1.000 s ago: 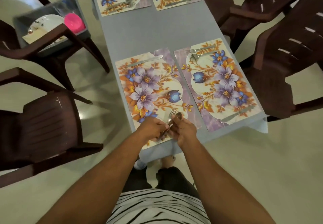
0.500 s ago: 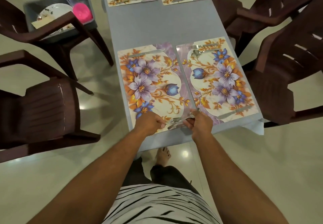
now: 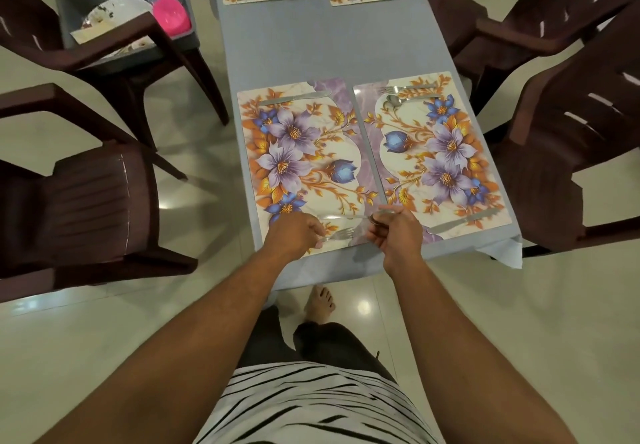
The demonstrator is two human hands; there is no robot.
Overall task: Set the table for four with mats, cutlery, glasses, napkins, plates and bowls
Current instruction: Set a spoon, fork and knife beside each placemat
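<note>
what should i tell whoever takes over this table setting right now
Left hand: pinching the fork handle, tines pointing right, on the near-left mat.
Right hand: curled round a spoon end at that mat's near edge.
Done: four mats down. Near-right mat has fork, spoon and knife; near-left has a knife at its far edge. Far mats carry some cutlery, partly out of view.
Left: release this fork and spoon, then glasses, napkins, plates, bowls. Crate on the left chair holds a plate and something pink.

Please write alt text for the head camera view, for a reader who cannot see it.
A person's left hand holds a fork and the right hand a spoon over the near left floral placemat; knives lie on both near mats.
</note>
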